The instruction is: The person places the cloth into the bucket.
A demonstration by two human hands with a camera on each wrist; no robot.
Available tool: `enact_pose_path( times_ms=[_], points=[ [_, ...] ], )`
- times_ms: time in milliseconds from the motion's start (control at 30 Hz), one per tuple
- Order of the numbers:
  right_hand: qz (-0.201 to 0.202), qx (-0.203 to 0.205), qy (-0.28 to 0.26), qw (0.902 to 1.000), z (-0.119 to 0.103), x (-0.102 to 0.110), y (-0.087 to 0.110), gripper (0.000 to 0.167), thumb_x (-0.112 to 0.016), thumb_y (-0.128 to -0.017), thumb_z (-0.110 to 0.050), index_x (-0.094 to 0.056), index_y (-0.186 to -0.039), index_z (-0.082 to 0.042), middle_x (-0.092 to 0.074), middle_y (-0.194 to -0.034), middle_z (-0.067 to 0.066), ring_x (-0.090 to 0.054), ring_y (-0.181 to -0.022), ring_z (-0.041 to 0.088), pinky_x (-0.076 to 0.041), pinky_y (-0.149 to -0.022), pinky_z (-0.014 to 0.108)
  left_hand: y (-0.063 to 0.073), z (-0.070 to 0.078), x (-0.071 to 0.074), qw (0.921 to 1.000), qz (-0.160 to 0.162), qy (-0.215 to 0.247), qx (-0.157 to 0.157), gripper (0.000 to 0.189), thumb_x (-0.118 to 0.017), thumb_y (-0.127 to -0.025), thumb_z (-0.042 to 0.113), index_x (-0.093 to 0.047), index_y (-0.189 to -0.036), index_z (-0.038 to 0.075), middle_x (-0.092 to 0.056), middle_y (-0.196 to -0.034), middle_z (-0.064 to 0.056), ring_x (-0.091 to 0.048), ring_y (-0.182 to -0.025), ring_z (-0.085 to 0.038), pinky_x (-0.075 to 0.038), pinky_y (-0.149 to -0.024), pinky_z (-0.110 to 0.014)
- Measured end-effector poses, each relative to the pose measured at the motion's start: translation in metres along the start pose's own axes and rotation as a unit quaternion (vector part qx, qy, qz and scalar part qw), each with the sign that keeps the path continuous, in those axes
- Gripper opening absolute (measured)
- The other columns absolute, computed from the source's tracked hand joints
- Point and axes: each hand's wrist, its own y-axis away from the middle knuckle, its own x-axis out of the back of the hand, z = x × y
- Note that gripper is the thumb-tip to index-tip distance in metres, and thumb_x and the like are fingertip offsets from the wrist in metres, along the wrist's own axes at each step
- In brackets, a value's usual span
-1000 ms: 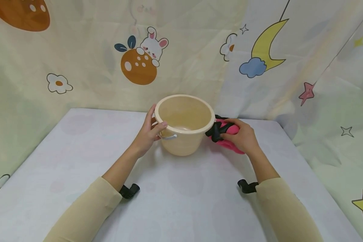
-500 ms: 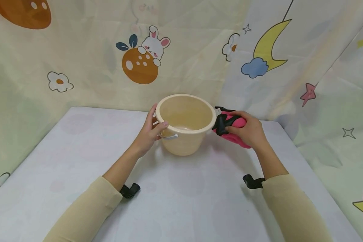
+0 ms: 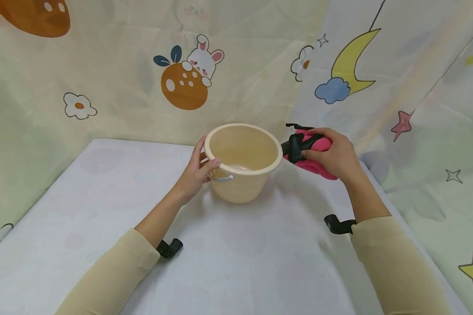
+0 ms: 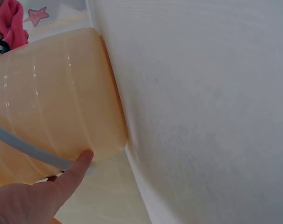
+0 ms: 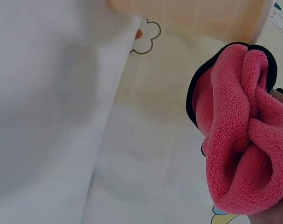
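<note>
My left grip [image 3: 192,175] spans the side of the cream bucket [image 3: 240,188], thumb over the rim and fingers round the outer wall. I judge that this hold steadies it, since a light, hollow bucket could shift if bumped. It stands upright near the worktop's [image 3: 236,262] far edge, mouth up, its pale handle [image 3: 222,179] lying low against the wall, away from the opening.

My right grip [image 3: 337,155] pinches the pink, black-edged cloth [image 3: 315,168] between thumb and fingers. The cloth bunches in soft folds, likely because I hold it at 1 end. It hangs above the worktop, right beside the bucket's rim; whether the 2 touch, I cannot tell.
</note>
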Motion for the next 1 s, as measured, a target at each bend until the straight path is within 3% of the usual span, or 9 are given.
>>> enact_pose_path(
  times_ms=[467, 700, 1000],
  points=[
    [0.039, 0.012, -0.006, 0.9992, -0.018, 0.028, -0.003, 0.071, -0.079, -0.09, -0.035, -0.046, -0.153, -0.028, -0.043, -0.151, 0.019, -0.04, -0.135, 0.045, -0.052, -0.094, 0.065, 0.0, 0.001, -0.002, 1.0, -0.001, 0.004, -0.001, 0.087, -0.056, -0.099, 0.038, -0.001, -0.166, 0.034, -0.028, -0.164, -0.016, -0.038, -0.147, -0.034, -0.04, -0.107, -0.068],
    [0.025, 0.024, -0.026, 0.9991, -0.034, 0.028, -0.003, 0.071, -0.079, -0.09, -0.034, -0.047, -0.152, -0.028, -0.043, -0.153, 0.016, -0.04, -0.136, 0.042, -0.052, -0.096, 0.062, -0.001, -0.002, 0.0, 1.0, 0.002, 0.006, -0.002, 0.087, -0.056, -0.099, 0.037, 0.0, -0.165, 0.035, -0.028, -0.164, -0.016, -0.036, -0.149, -0.034, -0.038, -0.108, -0.069],
    [0.018, 0.068, -0.029, 0.9971, -0.054, 0.026, -0.008, 0.068, -0.081, -0.088, -0.031, -0.052, -0.149, -0.029, -0.044, -0.153, 0.014, -0.041, -0.136, 0.039, -0.053, -0.097, 0.06, -0.002, -0.003, 0.0, 0.9999, 0.005, 0.011, 0.003, 0.088, -0.058, -0.099, 0.037, -0.001, -0.166, 0.034, -0.031, -0.162, -0.015, -0.037, -0.147, -0.034, -0.039, -0.107, -0.069]
  ],
)
